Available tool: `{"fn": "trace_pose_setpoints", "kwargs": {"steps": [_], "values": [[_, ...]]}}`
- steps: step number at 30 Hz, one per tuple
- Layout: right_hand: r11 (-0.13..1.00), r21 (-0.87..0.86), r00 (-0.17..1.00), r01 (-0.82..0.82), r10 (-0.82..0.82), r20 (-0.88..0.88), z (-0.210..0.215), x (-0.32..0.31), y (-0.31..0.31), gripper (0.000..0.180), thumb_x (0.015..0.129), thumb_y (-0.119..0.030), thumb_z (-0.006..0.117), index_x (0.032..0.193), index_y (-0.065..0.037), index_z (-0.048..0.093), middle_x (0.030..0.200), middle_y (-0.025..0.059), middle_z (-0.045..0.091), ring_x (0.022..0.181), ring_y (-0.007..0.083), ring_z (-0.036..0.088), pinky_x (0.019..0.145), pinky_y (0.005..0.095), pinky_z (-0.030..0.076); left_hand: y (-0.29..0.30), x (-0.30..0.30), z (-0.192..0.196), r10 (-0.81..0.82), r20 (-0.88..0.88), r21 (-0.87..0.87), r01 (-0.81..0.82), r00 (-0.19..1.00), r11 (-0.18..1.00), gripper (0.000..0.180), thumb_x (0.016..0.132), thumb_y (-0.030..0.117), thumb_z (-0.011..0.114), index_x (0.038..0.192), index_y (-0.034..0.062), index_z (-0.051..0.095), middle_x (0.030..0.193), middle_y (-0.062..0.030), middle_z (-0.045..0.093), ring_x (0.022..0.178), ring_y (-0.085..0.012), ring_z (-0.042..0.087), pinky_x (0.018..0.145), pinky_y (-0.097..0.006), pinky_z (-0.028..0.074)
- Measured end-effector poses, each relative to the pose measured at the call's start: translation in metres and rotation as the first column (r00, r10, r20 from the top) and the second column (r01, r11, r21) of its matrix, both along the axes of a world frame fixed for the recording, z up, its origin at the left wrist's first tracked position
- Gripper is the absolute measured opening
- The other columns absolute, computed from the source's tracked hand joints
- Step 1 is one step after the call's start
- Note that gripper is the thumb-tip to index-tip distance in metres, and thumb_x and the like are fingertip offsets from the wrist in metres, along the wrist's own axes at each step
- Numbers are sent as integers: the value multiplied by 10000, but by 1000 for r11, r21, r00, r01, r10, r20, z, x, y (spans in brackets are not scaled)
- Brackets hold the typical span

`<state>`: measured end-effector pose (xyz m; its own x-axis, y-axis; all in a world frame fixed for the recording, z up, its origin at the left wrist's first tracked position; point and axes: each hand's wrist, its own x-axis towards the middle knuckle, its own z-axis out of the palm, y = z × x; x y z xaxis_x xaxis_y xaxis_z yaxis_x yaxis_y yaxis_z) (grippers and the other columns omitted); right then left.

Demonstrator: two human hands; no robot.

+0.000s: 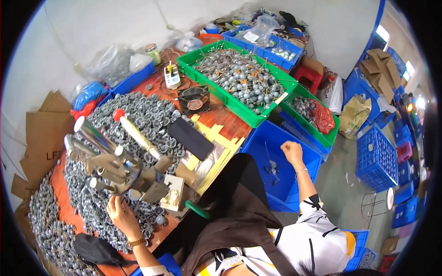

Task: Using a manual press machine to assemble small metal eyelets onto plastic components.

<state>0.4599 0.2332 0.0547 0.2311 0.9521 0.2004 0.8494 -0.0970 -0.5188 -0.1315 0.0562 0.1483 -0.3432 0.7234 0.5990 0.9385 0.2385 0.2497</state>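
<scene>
My left hand point(122, 218) is at the pile of small grey metal parts point(146, 108), just below the bench press point(124, 168). Its fingers are slightly bent and apart, and I make out nothing held in them. The press has thick metal rods and a long handle point(138, 135) with a red ball. Out to the right, my right hand point(292, 152) is closed above a blue bin point(287, 184). Whatever it may hold is hidden by its curled fingers. A few grey pieces point(272, 171) lie inside that bin.
A black phone point(190, 139) lies by the pile, near a small fan point(193, 100) and a power strip point(172, 77). Green trays point(252, 120) of grey parts stand behind. A black cloth point(97, 249) is at the lower left. A blue crate point(376, 158) stands on the floor at right.
</scene>
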Motion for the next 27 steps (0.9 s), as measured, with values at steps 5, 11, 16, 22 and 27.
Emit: {"fn": "trace_pose_setpoints", "kwargs": {"steps": [5,11,16,22,27], "values": [[868,487,908,98,123,-401,81,-37,88,97,872,-84,640,880,5,678,696,58,674,679,100,639,613,260,491,-3,-5,0,-9,3,38,8,1000,999,235,829,-10,620,1063,-12,608,1097,-146,610,1052,-348,562,905,-433,448],[876,483,980,-3,97,-171,107,-63,239,155,844,-196,683,931,-69,704,805,90,709,737,228,692,685,335,526,-11,26,11,-18,3,207,17,1000,978,216,813,-56,611,1023,-10,595,1081,-165,596,1029,-355,571,878,-436,460],[935,353,1000,14,-23,22,100,-48,327,209,863,-220,654,1011,-78,696,966,123,704,895,292,672,783,401,527,-16,82,-1,-272,174,159,245,946,956,227,753,-87,632,961,2,612,1017,-153,597,961,-329,594,826,-400,482],[998,65,995,-2,-5,102,113,-73,360,245,877,-232,644,1018,-40,699,1044,151,685,965,313,651,826,437,529,-12,122,-21,-380,220,117,363,898,924,232,701,-48,731,912,42,691,992,-113,611,916,-287,613,794,-363,504],[993,118,983,-29,7,185,112,-73,353,201,885,-221,627,919,-49,724,991,165,681,893,320,651,786,438,533,4,125,-28,-331,164,73,323,929,944,240,710,-25,748,929,63,706,959,-107,609,872,-270,605,720,-356,501]]}}
